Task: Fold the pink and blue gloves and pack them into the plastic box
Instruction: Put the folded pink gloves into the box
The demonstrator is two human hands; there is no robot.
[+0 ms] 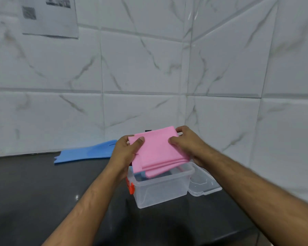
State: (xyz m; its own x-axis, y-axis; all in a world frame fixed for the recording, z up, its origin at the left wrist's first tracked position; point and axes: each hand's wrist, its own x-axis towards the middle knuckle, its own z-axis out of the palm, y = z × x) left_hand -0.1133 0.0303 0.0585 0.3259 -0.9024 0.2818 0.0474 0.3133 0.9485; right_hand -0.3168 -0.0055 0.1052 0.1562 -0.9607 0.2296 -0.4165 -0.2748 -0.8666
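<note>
Folded pink gloves (156,151), soft and likely floppy, pinched at opposite edges by left hand (126,153) and right hand (188,142) above clear plastic box (160,189); edge grip suits.

A dark glossy counter (43,192) fills the lower half from eight to four o'clock, white marble-veined wall tiles (149,68) rise behind it, and a printed paper sheet (49,16) hangs on them at eleven o'clock.
</note>
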